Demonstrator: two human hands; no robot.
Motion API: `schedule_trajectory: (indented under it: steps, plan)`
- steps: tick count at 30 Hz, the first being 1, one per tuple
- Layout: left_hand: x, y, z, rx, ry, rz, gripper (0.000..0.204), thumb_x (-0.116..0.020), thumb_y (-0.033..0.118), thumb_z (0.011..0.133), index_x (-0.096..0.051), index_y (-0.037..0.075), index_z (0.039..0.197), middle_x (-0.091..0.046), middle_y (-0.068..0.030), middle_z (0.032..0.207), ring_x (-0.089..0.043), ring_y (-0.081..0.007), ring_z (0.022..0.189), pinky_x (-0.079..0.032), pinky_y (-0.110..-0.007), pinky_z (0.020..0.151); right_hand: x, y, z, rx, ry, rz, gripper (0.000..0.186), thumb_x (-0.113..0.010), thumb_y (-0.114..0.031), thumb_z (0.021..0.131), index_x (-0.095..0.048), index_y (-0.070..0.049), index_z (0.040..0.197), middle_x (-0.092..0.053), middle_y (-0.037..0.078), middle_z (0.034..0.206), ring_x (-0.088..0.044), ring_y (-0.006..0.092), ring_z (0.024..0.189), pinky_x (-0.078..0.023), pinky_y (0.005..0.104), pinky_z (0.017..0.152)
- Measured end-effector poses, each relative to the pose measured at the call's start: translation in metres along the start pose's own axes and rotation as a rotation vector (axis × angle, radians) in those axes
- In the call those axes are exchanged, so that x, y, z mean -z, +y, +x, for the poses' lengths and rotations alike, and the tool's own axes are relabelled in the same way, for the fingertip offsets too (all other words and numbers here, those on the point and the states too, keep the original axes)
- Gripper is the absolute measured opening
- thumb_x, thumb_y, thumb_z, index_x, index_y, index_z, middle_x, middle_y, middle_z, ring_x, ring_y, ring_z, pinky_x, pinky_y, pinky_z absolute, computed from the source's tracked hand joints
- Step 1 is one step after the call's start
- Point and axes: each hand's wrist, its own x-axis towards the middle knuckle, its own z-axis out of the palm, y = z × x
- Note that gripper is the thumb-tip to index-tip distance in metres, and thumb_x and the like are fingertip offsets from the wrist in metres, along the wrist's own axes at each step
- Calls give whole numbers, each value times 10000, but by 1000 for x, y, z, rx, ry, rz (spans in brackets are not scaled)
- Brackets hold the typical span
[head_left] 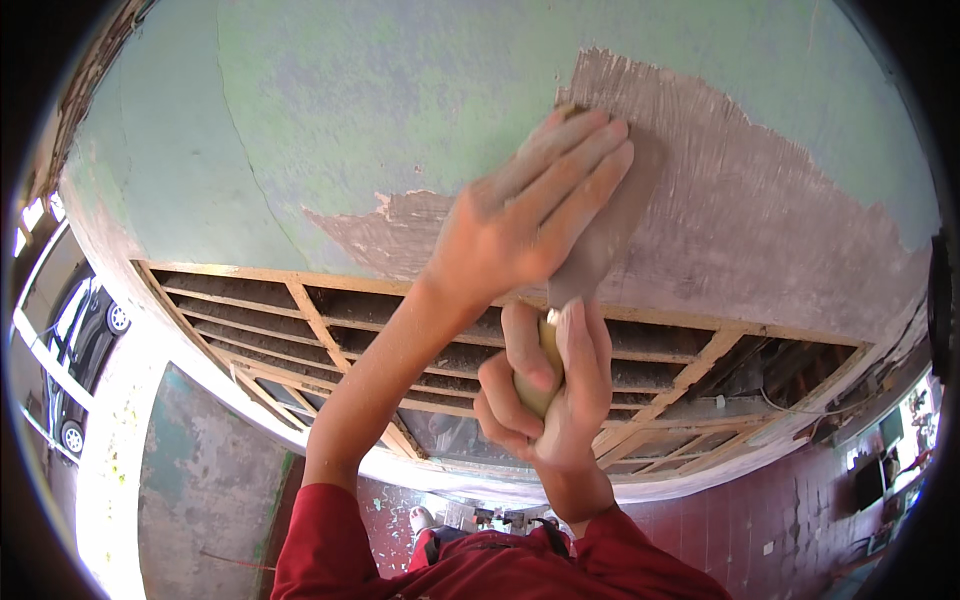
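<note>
Nearest, a red-sleeved garment (325,548) fills the bottom centre of the frame, both forearms reaching upward from it. At centre, the right hand (577,405) is closed around the pale yellow handle of a hand tool (537,395), fingers wrapped and thumb pointing up. Above it, the left hand (525,205) lies flat, fingers extended together, over the lower edge of a bare patch; whether its fingers bear on the tool cannot be determined. A greyish strip between the hands may be blade or shadow.

The surface behind is a green painted wall (350,110) with flaking; the bare brownish patch (750,210) spreads to the right, its border ragged. Below the paint runs a slatted timber frame (310,325), dusty between slats. Beyond, lower right, lies a dark red floor (740,540); at far left stands a dark car (85,350).
</note>
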Motion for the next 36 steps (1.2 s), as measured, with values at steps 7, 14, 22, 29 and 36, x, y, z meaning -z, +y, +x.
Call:
schedule_trajectory:
  steps: [7,14,22,29,36]
  plan:
    - [3,-3,2,-9,-38,15,327,-692,79,750,-725,14,1069,-718,-115,1113,-679,-283,1095,-570,-398,957,-5,2,2,9,27,2,335,-218,-363,1094,-423,-150,1251,-380,-21,714,-265,71,330,-247,219,247]
    - [-4,-6,15,8,42,-12,341,-686,63,740,-705,8,1076,-704,-111,1126,-674,-284,1098,-576,-398,940,-9,-8,18,15,-31,-3,330,-218,-369,1093,-430,-153,1223,-382,-28,715,-269,64,331,-242,217,244]
    - [-5,-6,15,-14,67,-36,367,-711,79,707,-717,14,1068,-719,-113,1091,-686,-296,1076,-567,-417,961,-10,-12,6,-39,35,-16,347,-204,-386,1092,-420,-164,1249,-374,-32,715,-269,63,333,-243,217,244]
    - [-8,1,1,3,51,-11,372,-723,103,703,-726,27,1068,-721,-107,1097,-687,-281,1077,-569,-390,962,-6,-9,2,-34,39,-46,357,-204,-398,1090,-432,-161,1228,-376,-32,720,-277,65,338,-248,220,245]
    - [-8,-8,6,-39,66,-9,377,-695,55,709,-690,14,1083,-686,-102,1158,-660,-268,1122,-576,-377,948,-16,-7,11,-21,95,-8,361,-205,-405,1090,-445,-137,1130,-380,-36,724,-267,66,337,-247,224,238]
